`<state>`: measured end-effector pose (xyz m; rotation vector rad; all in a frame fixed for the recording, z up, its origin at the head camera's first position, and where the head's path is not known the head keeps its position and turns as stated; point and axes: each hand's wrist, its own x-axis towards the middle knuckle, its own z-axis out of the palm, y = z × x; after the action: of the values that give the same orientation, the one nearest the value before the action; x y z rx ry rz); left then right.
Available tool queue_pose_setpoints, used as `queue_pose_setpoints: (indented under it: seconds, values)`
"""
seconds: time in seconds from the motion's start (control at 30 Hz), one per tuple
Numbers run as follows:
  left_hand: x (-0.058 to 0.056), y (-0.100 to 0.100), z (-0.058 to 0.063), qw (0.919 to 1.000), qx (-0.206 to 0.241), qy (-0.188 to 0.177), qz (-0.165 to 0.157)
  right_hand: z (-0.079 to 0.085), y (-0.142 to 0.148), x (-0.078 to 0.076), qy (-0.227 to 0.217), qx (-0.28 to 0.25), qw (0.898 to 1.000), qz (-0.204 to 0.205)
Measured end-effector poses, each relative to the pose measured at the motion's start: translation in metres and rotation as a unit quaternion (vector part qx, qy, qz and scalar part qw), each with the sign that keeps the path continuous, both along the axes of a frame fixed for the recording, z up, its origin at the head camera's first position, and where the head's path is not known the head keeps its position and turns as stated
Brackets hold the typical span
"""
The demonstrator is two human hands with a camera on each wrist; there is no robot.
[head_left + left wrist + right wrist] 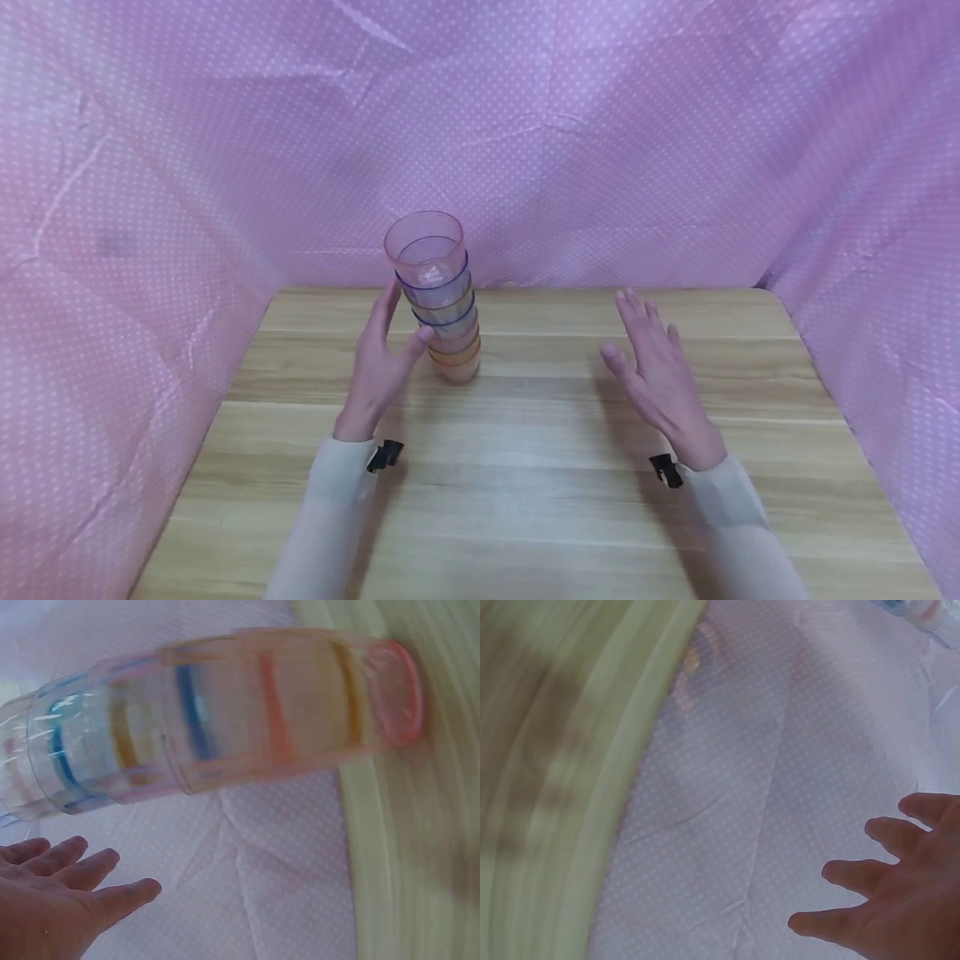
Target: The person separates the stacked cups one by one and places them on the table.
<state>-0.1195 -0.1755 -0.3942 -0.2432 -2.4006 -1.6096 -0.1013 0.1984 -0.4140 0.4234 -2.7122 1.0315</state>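
A tall stack of nested clear plastic cups [446, 315], tinted pink, blue, yellow and orange, stands towards the back of the wooden table, left of the middle. Beside its left side is my left hand [375, 371], thumb and fingers spread. In the left wrist view, a gap shows between these extended fingers [127, 898] and the cup stack [225, 712]. My right hand [666, 385] hovers above the right half of the table, fingers extended, holding nothing. A small part of the stack [930, 613] enters the right wrist view's top corner.
The light wood-grain table [525, 500] ends at a back edge just beyond the cups. Pink cloth with white dots [525, 150] hangs behind it and along both sides. Each sleeve cuff bears a small black clip [386, 456].
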Motion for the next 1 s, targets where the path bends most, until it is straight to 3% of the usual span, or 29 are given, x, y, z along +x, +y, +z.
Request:
queue_pose_setpoints:
  seconds: [0.17,0.47,0.6,1.0]
  values:
    - [-0.01,0.007,0.009,0.9984,0.051,0.015,-0.02,0.011,-0.012,-0.005,0.017,-0.025,0.999,0.014]
    - [-0.021,0.015,0.021,0.9958,0.082,0.011,-0.039,0.029,-0.037,-0.017,0.029,-0.034,0.997,0.055]
    - [-0.024,0.016,0.022,0.9939,0.098,0.026,-0.045,0.037,-0.047,-0.023,0.047,-0.026,0.996,0.07]
    - [-0.028,0.017,0.023,0.9909,0.106,0.063,-0.054,0.057,-0.076,-0.035,0.048,-0.002,0.993,0.107]
